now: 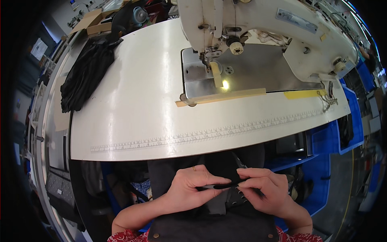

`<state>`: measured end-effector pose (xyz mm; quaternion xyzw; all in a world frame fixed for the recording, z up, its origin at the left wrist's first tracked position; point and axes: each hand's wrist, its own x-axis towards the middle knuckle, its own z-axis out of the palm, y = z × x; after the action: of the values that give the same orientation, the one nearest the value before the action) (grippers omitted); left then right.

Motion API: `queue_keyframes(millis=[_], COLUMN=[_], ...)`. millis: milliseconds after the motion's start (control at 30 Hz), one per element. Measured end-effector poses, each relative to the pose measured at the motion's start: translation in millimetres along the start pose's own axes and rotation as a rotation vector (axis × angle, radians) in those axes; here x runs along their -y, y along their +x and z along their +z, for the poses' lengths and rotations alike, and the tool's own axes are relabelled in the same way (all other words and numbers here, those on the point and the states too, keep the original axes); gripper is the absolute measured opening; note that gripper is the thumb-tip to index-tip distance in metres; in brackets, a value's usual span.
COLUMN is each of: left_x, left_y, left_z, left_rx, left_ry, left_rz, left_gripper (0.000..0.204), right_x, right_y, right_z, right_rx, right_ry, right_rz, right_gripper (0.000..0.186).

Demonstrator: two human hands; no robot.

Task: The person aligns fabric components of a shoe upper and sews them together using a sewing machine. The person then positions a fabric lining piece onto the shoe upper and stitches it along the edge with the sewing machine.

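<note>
Over my lap, just off the near edge of the sewing table, a narrow black strip of what looks like fabric stretches between both hands. My left hand pinches its left end between thumb and fingers, with a small pale edge showing beside the thumb. On the other end, the thumb and fingertips of my right hand close in a pinch. A thin, pointed grey metal piece sticks up beside the right fingers; its lower part is hidden, so its kind cannot be told.
A white industrial sewing machine stands at the back right, lamp lit on its metal bed. Black fabric lies at the table's left edge. A ruler scale runs along the front. Blue bins sit below right.
</note>
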<state>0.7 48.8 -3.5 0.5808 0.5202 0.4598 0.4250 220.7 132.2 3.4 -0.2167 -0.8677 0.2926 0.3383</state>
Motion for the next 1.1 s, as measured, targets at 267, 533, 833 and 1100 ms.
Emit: queue_keyframes(millis=[267, 533, 833, 1100], left_x=[1, 0, 3, -37], left_y=[2, 2, -12, -61], left_z=[1, 2, -7, -43], left_rx=[-0.001, 0.013, -0.015, -0.439], left_ry=[0.027, 0.002, -0.079, 0.07], left_rz=[0.062, 0.074, -0.107, -0.15], left_gripper=[0.028, 0.028, 0.017, 0.02], right_x=[6, 12, 6, 37], right_y=[19, 45, 44, 82], right_z=[-21, -40, -39, -1], right_rx=[0.21, 0.419, 0.56, 0.386], right_ry=[0.312, 0.491, 0.106, 0.065], right_rz=[0.271, 0.641, 0.162, -0.231], right_gripper=[0.016, 0.024, 0.017, 0.018])
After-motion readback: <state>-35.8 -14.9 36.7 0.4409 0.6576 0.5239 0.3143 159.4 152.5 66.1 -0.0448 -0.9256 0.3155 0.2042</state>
